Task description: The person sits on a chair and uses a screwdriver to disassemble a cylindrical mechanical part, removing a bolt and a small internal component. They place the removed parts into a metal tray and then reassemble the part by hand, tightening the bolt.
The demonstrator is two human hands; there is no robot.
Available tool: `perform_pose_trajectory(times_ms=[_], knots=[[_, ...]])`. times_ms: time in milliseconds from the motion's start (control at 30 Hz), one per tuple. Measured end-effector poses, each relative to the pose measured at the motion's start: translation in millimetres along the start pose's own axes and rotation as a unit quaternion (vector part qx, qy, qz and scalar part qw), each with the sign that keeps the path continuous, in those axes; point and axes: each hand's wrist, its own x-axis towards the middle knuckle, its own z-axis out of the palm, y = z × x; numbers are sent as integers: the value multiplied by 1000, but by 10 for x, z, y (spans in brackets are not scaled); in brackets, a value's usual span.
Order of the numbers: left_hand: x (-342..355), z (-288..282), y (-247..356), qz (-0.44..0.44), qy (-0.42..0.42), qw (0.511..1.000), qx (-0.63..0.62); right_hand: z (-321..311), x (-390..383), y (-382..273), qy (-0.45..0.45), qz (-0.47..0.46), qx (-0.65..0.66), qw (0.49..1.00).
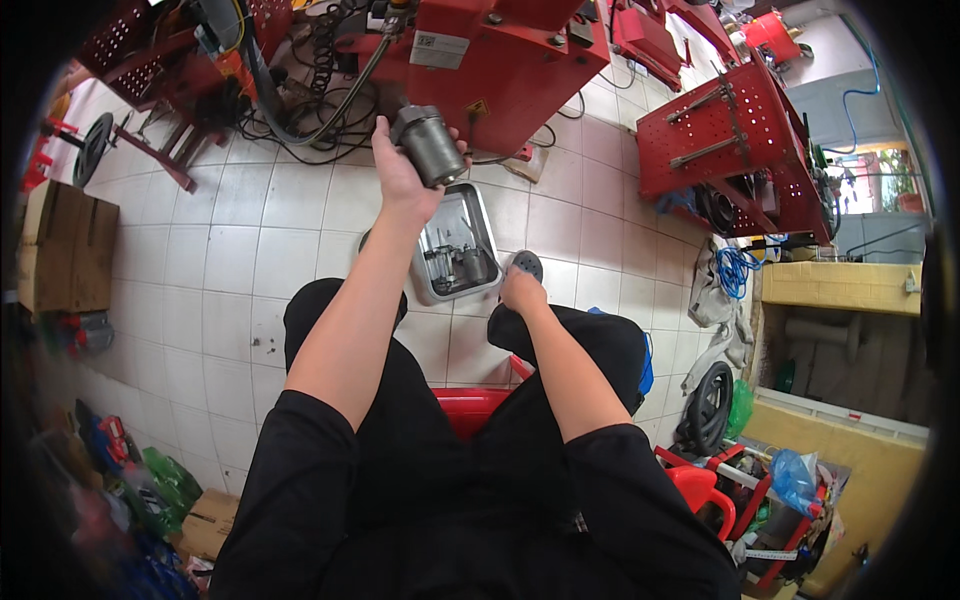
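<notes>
My left hand (401, 172) is raised over the floor, closed round a grey metal cylinder (432, 147). The cylinder is tilted, its wider collar at the upper left and a small stub at its lower right end. Below it on the tiles lies a shallow metal tray (428, 295) with several small metal parts (455, 260) in it. My right hand (521, 289) hangs low between my right knee and a dark clog (528, 265), just right of the tray. Its fingers are mostly hidden, so what it may hold does not show.
A red machine (510, 75) with hoses and cables stands ahead. To the right are a red perforated cart (710, 135), a blue coiled hose (737, 268) and a black tyre (711, 405). Cardboard boxes (65, 248) stand at the left. A red stool (470, 405) shows between my legs.
</notes>
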Motion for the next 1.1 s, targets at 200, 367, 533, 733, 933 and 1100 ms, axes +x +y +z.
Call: perform_pose_trajectory(times_ms=[200, 367, 533, 733, 933, 1100], knots=[[34, 34, -97, 5, 45, 998, 32, 81, 698, -141, -97, -49, -37, 993], [44, 106, -62, 44, 54, 997, -29, 376, 802, -139, -68, -5, 39, 997], [48, 59, -160, 47, 72, 994, -71, 390, 733, -235, -158, -56, -22, 986], [33, 143, -150, 55, 122, 990, -39, 641, 882, -119, -31, -58, 5, 998], [23, 84, -107, 37, 164, 985, -32, 525, 902, -183, -17, -53, 1, 998], [-19, 179, -106, 20, 190, 980, -56, 624, 974, -186, -9, -63, -12, 998]])
